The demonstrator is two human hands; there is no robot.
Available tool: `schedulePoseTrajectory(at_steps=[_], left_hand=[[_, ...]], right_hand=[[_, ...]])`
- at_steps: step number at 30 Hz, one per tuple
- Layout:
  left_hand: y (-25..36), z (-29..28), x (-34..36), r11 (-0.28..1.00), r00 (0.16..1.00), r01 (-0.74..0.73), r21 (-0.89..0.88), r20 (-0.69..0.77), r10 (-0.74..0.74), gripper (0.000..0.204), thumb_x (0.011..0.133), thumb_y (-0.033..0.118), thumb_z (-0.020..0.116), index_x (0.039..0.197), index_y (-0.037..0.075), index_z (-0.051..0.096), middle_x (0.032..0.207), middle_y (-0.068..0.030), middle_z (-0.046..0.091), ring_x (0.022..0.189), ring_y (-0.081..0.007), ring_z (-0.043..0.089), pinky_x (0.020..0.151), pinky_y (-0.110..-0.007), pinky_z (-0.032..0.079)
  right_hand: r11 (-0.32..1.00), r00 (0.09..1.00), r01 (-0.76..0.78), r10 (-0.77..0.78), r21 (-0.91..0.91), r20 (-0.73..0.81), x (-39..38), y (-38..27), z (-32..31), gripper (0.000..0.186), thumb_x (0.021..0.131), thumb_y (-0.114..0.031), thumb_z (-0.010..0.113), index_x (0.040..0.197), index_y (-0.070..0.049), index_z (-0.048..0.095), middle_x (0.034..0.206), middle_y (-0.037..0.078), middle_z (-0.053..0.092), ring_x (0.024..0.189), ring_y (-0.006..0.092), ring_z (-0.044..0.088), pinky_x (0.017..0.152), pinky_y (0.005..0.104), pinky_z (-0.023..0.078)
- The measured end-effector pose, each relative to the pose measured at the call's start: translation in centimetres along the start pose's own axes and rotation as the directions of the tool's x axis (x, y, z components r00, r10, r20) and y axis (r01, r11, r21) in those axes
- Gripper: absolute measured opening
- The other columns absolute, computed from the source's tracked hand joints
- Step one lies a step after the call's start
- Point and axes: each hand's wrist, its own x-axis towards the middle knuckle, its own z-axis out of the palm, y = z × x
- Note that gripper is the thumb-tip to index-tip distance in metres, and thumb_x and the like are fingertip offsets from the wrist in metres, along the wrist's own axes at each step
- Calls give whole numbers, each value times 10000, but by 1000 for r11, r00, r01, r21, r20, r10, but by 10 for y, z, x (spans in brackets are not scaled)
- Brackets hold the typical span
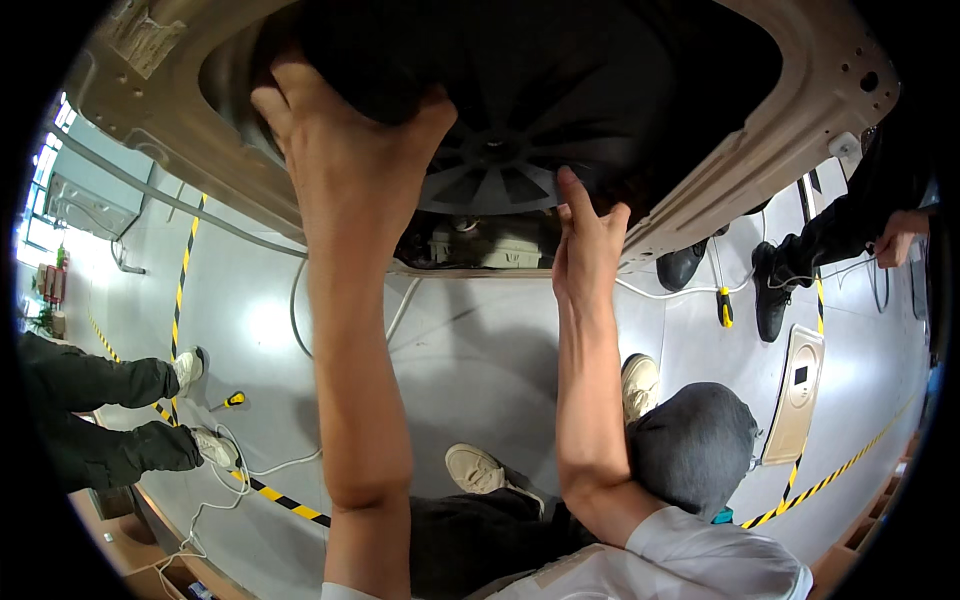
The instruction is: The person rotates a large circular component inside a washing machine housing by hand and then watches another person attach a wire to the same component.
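Observation:
My left hand reaches up to a black round part with radial ribs inside the opening of a beige metal panel, its fingers curled against the part's left side. My right hand grips the part's lower right edge, thumb up and other fingers partly hidden. The black part sits tilted in the upper middle of the view, above a dim recess with pale fittings. The panel frames it on both sides.
People's legs stand left and right, with a hand at right. Yellow-handled screwdrivers, white cables, striped floor tape and a beige panel are below. A grey fabric-covered rounded shape is beside my right arm.

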Motion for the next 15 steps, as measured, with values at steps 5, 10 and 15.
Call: schedulePoseTrajectory(at_steps=[5,10,15], left_hand=[[-8,5,0,999,999,-45,0,18,45,981,567,473,834,1286,-44,414,1197,-260,456,1187,-429,423,992,-482,368],[-21,7,3,995,995,-85,43,51,83,1021,553,511,835,1287,-56,408,1245,-284,454,1214,-447,400,1010,-490,351],[-20,5,2,993,993,-114,20,47,113,1001,565,478,825,1295,-57,397,1259,-282,442,1222,-442,391,1016,-485,344]], right_hand=[[999,1000,-19,19,-27,10,5,0,-3,586,721,-188,822,992,89,382,979,153,460,995,182,448,905,293,379],[985,996,-89,89,-148,-5,-2,-16,1,431,777,-114,767,1002,-10,415,948,91,588,831,147,590,720,257,455],[994,997,-77,77,-71,-12,-6,-15,-5,455,780,-117,766,1047,-14,412,1051,107,550,925,164,576,781,301,458]])
